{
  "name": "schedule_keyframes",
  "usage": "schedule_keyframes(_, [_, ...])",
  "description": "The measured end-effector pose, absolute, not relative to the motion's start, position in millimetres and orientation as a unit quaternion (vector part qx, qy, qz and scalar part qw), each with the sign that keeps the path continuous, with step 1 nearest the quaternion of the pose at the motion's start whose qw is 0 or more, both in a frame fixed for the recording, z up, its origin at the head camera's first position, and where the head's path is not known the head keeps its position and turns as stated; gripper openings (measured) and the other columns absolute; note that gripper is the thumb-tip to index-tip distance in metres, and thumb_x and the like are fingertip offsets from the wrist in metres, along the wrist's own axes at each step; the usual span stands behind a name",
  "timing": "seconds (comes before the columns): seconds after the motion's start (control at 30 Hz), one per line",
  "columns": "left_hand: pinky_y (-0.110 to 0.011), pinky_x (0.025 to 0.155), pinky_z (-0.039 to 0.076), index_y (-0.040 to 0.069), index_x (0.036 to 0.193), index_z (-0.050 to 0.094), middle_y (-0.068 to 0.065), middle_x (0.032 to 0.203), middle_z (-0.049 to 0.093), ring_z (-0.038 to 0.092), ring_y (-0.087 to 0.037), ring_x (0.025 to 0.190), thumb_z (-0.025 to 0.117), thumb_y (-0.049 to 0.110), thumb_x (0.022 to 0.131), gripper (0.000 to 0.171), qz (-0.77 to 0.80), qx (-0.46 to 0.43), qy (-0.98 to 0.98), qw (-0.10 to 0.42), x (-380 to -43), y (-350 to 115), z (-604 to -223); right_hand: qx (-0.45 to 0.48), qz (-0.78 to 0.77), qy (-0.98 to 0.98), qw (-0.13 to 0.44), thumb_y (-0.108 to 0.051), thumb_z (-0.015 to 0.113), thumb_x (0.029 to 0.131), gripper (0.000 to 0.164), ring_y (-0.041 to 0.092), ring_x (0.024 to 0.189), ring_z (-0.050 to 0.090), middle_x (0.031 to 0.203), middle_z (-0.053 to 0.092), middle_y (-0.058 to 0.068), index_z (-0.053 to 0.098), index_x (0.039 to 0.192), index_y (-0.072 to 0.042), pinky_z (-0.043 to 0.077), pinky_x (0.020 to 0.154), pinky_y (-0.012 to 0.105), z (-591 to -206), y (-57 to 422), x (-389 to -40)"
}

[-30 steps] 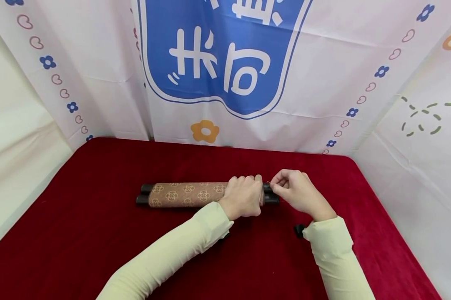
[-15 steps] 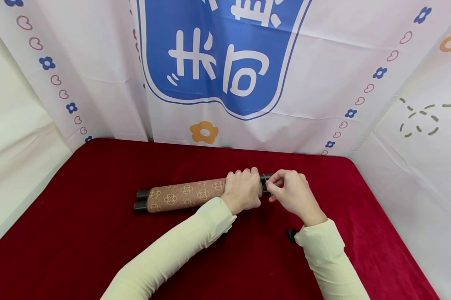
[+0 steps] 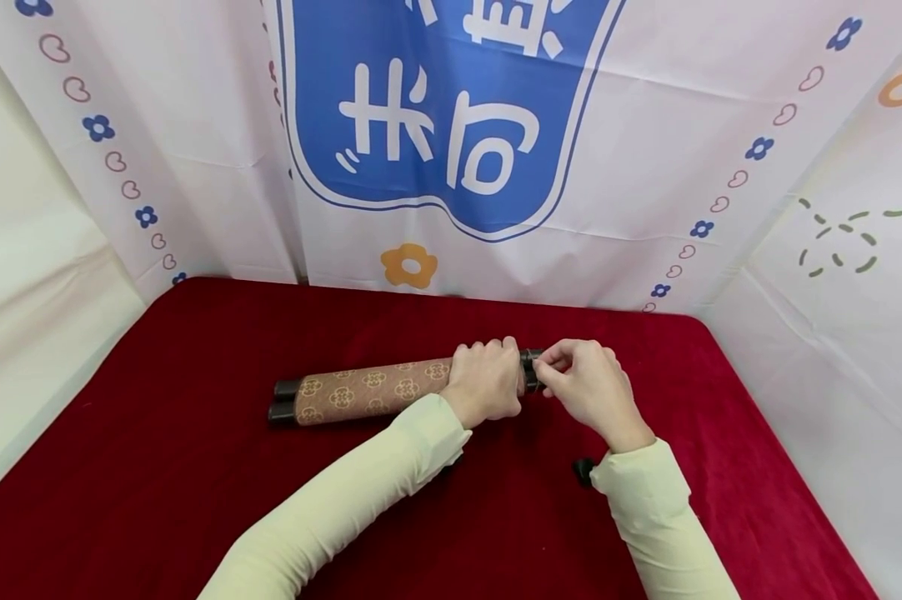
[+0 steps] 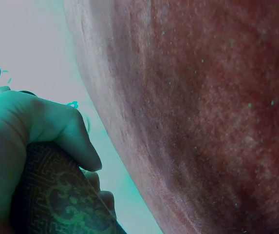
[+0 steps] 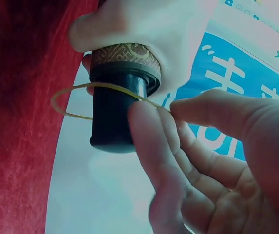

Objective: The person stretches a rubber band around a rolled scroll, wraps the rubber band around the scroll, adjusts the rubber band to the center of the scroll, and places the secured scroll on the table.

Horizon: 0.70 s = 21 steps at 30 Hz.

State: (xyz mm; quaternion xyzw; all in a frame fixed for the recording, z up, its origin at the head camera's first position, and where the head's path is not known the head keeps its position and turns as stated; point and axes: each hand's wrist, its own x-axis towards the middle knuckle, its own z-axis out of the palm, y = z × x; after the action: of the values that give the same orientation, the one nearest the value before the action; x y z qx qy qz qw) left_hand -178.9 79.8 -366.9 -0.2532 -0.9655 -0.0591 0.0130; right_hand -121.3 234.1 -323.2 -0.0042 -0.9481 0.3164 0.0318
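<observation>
A rolled scroll, brown with gold floral medallions, has paired black rod ends at both sides. My left hand grips it near its right end, the thumb and fingers wrapped round the roll in the left wrist view. My right hand is just beyond that end. Between thumb and fingertips it pinches a thin yellowish rubber band. In the right wrist view the band loops loosely around a black rod end, standing off it on the far side. The scroll's right end is tilted away from me.
Dark red velvet cloth covers the table. A white printed curtain with a blue emblem rises behind it, and white side curtains close in both sides. A small black object shows beside the right cuff.
Over the second, the scroll's right end has swung up and away from me. My right hand has shifted slightly left with it. The last half second shows only small finger motion at the band.
</observation>
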Motion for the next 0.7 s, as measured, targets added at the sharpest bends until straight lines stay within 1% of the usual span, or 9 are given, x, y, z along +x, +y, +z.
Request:
schedule_keyframes(0.13, [-0.045, 0.078, 0.057, 0.013, 0.109, 0.060, 0.000, 0.091, 0.068, 0.069, -0.025, 0.081, 0.081, 0.037, 0.082, 0.042, -0.058, -0.263, -0.963, 0.005, -176, 80, -369, -0.007, 0.312, -0.949, 0.035, -0.021, 0.070, 0.097, 0.012, 0.015, 0.067, 0.067, 0.082, 0.079, 0.001, 0.079, 0.099, -0.013, 0.050, 0.061, 0.032, -327, 233, -124])
schedule_keyframes(0.27, [-0.046, 0.081, 0.057, 0.012, 0.112, 0.059, -0.001, 0.095, 0.069, 0.071, -0.026, 0.086, 0.082, 0.037, 0.081, 0.046, -0.055, -0.276, -0.959, -0.014, -174, 80, -370, -0.006, 0.317, -0.947, 0.043, -0.020, 0.071, 0.096, 0.012, 0.016, 0.072, 0.066, 0.089, 0.079, 0.004, 0.079, 0.097, -0.011, 0.052, 0.064, 0.031, -331, 235, -126])
schedule_keyframes(0.4, [-0.046, 0.079, 0.057, 0.014, 0.110, 0.059, 0.000, 0.093, 0.068, 0.072, -0.026, 0.086, 0.084, 0.037, 0.079, 0.046, -0.053, -0.293, -0.954, -0.038, -173, 78, -370, -0.003, 0.325, -0.944, 0.052, -0.019, 0.070, 0.096, 0.013, 0.018, 0.073, 0.065, 0.088, 0.078, 0.006, 0.079, 0.096, -0.010, 0.053, 0.066, 0.031, -335, 236, -129])
schedule_keyframes(0.53, [-0.043, 0.077, 0.054, 0.020, 0.100, 0.059, 0.004, 0.087, 0.063, 0.068, -0.021, 0.077, 0.084, 0.031, 0.081, 0.033, -0.076, -0.312, -0.944, -0.069, -172, 75, -369, 0.000, 0.328, -0.943, 0.055, -0.017, 0.069, 0.095, 0.012, 0.018, 0.072, 0.064, 0.087, 0.079, 0.005, 0.079, 0.095, -0.010, 0.052, 0.065, 0.031, -338, 236, -130])
schedule_keyframes(0.6, [-0.041, 0.075, 0.052, 0.022, 0.094, 0.059, 0.006, 0.086, 0.062, 0.064, -0.018, 0.072, 0.082, 0.026, 0.084, 0.025, -0.091, -0.323, -0.938, -0.082, -170, 74, -369, 0.004, 0.328, -0.943, 0.054, -0.016, 0.069, 0.095, 0.012, 0.017, 0.072, 0.066, 0.088, 0.079, 0.006, 0.080, 0.095, -0.010, 0.053, 0.065, 0.031, -340, 235, -131])
schedule_keyframes(0.7, [-0.036, 0.070, 0.051, 0.024, 0.089, 0.062, 0.006, 0.088, 0.061, 0.061, -0.015, 0.066, 0.078, 0.017, 0.087, 0.018, -0.111, -0.337, -0.931, -0.090, -168, 73, -369, 0.010, 0.327, -0.944, 0.050, -0.016, 0.071, 0.096, 0.011, 0.017, 0.075, 0.069, 0.089, 0.080, 0.006, 0.080, 0.095, -0.009, 0.055, 0.067, 0.031, -342, 234, -132])
